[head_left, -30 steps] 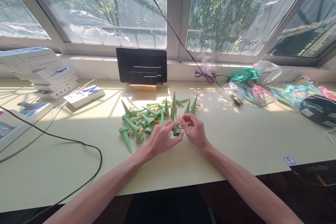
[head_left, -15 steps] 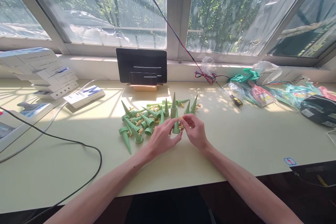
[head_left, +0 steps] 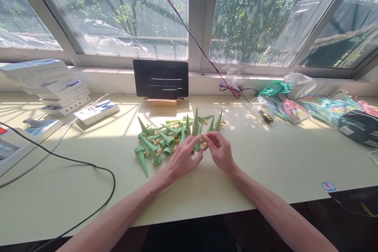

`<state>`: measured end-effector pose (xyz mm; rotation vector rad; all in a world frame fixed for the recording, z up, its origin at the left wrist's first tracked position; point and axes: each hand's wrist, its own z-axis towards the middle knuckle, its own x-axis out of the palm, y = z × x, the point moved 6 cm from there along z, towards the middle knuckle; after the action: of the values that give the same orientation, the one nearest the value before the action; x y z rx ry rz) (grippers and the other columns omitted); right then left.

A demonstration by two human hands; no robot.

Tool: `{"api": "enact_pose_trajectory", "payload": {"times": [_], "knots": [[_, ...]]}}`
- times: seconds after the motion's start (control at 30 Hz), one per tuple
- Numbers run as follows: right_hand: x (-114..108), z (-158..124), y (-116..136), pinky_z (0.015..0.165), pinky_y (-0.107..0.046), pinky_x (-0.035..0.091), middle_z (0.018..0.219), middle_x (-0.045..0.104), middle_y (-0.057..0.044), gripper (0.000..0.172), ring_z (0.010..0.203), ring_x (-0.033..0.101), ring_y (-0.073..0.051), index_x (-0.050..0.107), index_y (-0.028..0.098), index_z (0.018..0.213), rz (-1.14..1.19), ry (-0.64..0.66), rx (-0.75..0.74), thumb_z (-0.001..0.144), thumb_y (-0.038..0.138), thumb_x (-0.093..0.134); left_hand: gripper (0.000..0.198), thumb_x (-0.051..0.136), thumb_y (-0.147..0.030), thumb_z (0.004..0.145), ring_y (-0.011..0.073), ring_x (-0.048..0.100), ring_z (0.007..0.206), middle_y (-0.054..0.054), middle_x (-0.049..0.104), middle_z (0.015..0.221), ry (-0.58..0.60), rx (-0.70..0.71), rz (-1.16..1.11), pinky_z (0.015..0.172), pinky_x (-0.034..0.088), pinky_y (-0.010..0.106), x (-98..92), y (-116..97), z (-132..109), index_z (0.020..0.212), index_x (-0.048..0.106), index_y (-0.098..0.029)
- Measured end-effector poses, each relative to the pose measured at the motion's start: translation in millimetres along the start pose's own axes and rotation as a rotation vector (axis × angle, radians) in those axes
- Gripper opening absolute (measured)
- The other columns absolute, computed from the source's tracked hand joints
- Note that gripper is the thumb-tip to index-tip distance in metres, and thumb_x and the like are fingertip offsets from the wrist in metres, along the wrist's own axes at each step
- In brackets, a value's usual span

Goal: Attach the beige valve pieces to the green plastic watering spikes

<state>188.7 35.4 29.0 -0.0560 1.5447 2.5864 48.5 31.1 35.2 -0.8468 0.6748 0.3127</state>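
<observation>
My left hand (head_left: 183,156) pinches a green plastic cone spike (head_left: 198,142), point up, just above the pale table (head_left: 88,189). My right hand (head_left: 220,150) meets it from the right, fingers closed on a small yellow fitting (head_left: 203,144) at the spike's side. Just behind and left of both hands lies a pile of green cone spikes (head_left: 161,138) mixed with yellow fittings; some cones stand upright (head_left: 195,120), others lie flat.
A dark tablet with a phone (head_left: 161,78) leans on a stand under the window. White boxes (head_left: 53,84) are stacked at the left. A black cable (head_left: 88,165) loops across the table's left. Plastic bags, a screwdriver (head_left: 265,116) and red-blue wires (head_left: 233,88) lie at the right.
Both hands have lifted the spike a little and brought it closer to the pile; the view has tilted slightly upward. The pile itself has not moved.
</observation>
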Motion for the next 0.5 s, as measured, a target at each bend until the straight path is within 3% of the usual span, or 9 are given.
{"api": "enact_pose_trajectory", "payload": {"times": [0.17,0.5], "knots": [[-1.1,-0.4,-0.7,0.056,-0.032,0.063,0.086,0.069,-0.004,0.019,0.077,0.070,-0.019,0.062,0.021,0.096,-0.019,-0.025,0.002,0.094,0.040,0.057,0.044,0.051,-0.017,0.090,0.0088,0.055,0.066,0.003,0.058,0.098,0.005,0.002,0.006,0.060,0.050,0.021,-0.2,-0.3,0.7,0.132,0.053,-0.027],[-7.6,2.0,-3.5,0.056,-0.027,0.057,0.086,0.068,-0.005,0.018,0.076,0.067,-0.018,0.062,0.021,0.094,-0.165,-0.111,-0.014,0.094,0.039,0.057,0.033,0.054,-0.017,0.089,0.0077,0.053,0.062,0.003,0.056,0.098,-0.144,-0.043,0.052,0.061,0.052,0.023,-13.4,8.4,3.6,0.121,0.058,-0.025]]}}
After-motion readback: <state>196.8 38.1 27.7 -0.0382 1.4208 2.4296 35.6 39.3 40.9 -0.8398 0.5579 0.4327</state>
